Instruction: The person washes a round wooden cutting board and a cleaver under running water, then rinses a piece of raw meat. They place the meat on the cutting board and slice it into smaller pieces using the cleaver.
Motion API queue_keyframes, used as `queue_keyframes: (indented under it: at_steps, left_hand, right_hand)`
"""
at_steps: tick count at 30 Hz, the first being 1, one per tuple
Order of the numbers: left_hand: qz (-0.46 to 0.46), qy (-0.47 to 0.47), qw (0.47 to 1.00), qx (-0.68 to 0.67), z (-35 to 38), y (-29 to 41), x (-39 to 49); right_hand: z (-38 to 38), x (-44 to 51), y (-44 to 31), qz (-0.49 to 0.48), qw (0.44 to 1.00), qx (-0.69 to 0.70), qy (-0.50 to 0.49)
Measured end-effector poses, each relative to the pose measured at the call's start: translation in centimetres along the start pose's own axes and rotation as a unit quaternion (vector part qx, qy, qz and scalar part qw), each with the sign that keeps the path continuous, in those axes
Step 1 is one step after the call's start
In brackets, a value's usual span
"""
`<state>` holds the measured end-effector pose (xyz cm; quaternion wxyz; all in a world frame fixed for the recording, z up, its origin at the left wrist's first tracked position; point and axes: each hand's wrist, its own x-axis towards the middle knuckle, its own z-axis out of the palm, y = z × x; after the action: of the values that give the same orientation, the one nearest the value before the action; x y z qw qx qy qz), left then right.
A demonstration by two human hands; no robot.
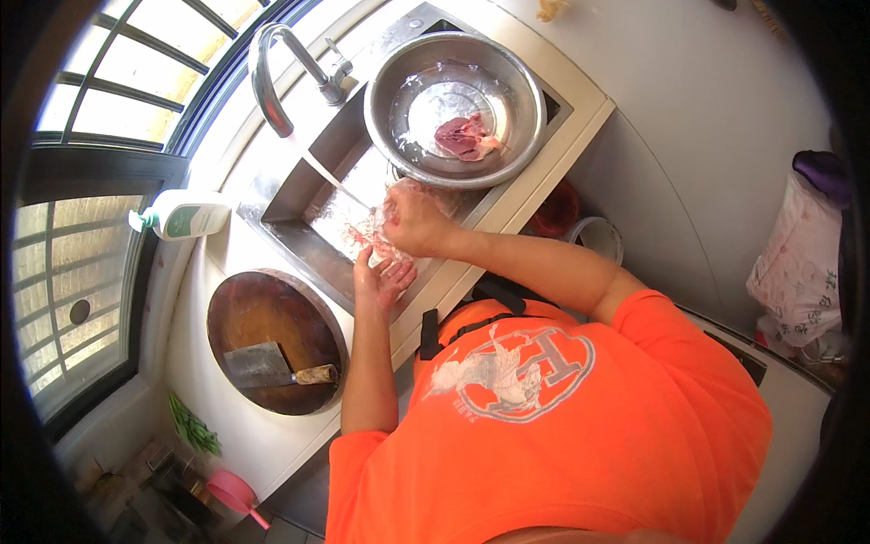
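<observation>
Water (329, 175) runs from the curved metal faucet (299, 58) into the stainless steel sink (292, 241). Over the basin, my right hand (416, 223) is curled around a wet, translucent thing (378, 219), seemingly a thin plastic bag; the fingers partly hide it. Just below, my left hand (382, 282) is palm up with its fingers apart, close to pale reddish bits (360, 234) in the wet basin. A large metal bowl (378, 136) rests across the sink's far end. In it lies a piece of dark red raw meat (463, 137) in clear liquid.
Left of the sink, a cleaver (262, 366) lies on a round wooden chopping block (279, 309). A pump bottle (190, 214) stands by the window. Green leafy vegetables (194, 425) and a pink dipper (231, 491) are at lower left. A plastic bag (802, 265) hangs at right.
</observation>
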<state>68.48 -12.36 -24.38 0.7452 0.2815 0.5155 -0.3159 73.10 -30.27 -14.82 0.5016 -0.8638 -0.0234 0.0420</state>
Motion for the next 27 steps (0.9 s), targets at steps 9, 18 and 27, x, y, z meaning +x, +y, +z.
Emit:
queue_keyframes:
  at_steps: [9, 18, 27]
  left_hand:
    - [0.04, -0.504, 0.856, -0.109, 1.1, 0.8, -2.3]
    - [0.107, -0.232, 0.965, -0.06, 2.0, 3.2, -3.2]
    - [0.148, -0.138, 0.972, 0.121, 2.0, 2.5, -3.6]
  right_hand:
    - [2.5, -3.8, -6.0, -0.085, 0.965, -0.161, -0.188]
    - [0.7, -6.4, 0.6, 0.119, 0.988, -0.05, -0.085]
    - [3.0, -2.6, 1.9, 0.388, 0.839, 0.381, -0.027]
